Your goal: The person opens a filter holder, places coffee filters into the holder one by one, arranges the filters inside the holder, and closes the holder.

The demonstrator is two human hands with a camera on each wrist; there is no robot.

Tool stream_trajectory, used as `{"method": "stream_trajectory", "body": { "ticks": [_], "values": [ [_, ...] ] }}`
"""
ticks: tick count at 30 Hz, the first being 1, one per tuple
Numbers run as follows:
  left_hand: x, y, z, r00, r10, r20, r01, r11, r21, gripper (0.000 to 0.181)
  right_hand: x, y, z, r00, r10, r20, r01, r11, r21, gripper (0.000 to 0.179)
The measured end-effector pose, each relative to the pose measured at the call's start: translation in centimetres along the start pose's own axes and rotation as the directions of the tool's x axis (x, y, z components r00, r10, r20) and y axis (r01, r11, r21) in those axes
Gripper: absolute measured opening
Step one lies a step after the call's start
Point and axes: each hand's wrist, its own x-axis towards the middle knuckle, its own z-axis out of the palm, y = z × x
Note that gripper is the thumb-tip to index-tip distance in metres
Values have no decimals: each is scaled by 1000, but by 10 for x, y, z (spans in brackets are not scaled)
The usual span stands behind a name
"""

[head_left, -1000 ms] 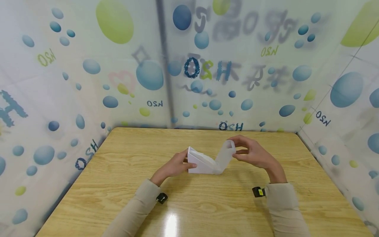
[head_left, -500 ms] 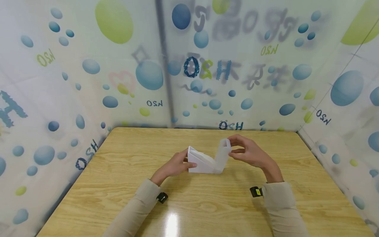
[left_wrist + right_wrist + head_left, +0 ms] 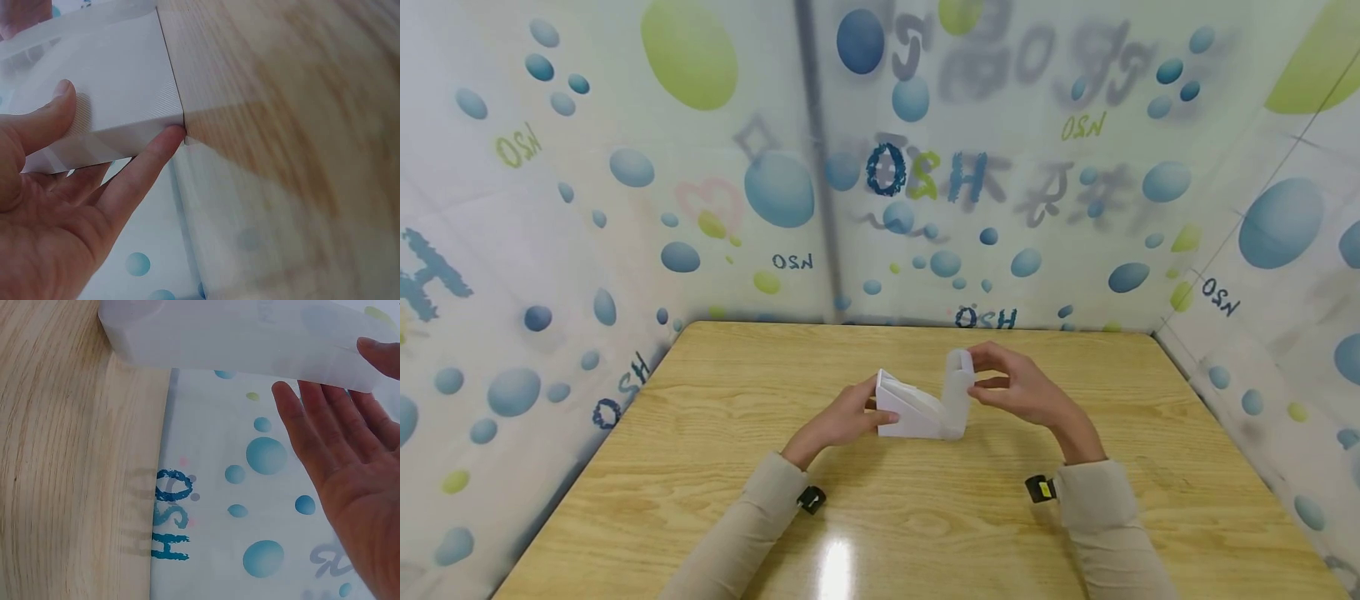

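A white wedge-shaped box (image 3: 910, 415) stands on the table, with thin white sheet-like contents showing at its sloping open top. A frosted translucent lid (image 3: 956, 398) joins it at the low right end and rises almost upright. My left hand (image 3: 847, 414) grips the box's tall left end, thumb on the near side. In the left wrist view, fingertips (image 3: 167, 139) lie along the edge of the box (image 3: 119, 75). With thumb and fingers my right hand (image 3: 1017, 385) pinches the raised end of the lid. The right wrist view shows the lid (image 3: 244, 347) between thumb and fingers.
The wood-grain table (image 3: 737, 517) extends around both hands. A patterned curtain (image 3: 760, 233) with blue and green dots hangs behind the table, and similar sheets stand at both sides. Small black devices (image 3: 812, 499) sit at the cuffs.
My right hand has moved left, swinging the lid from a rightward lean to nearly upright. The left hand and the box have stayed in place.
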Motion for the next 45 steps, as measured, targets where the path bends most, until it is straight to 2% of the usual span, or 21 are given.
{"method": "stream_trajectory", "body": {
  "ticks": [14, 26, 33, 45],
  "values": [
    [-1, 2, -1, 1000, 3, 4, -3, 1000, -4, 32, 8, -3, 16, 1000, 19, -4, -19, 1000, -20, 50],
    [-1, 1, -2, 1000, 1, 11, -1, 1000, -11, 33, 10, -4, 22, 1000, -14, 0, 14, 999, -41, 48],
    [-2, 1, -2, 1000, 26, 16, -26, 1000, -1, 33, 11, -3, 26, 1000, -8, 6, 8, 998, -57, 48],
    [-2, 0, -1, 1000, 17, 3, -17, 1000, -9, 34, 13, -1, 30, 1000, 10, 23, -8, 995, -100, 48]
  ]
}}
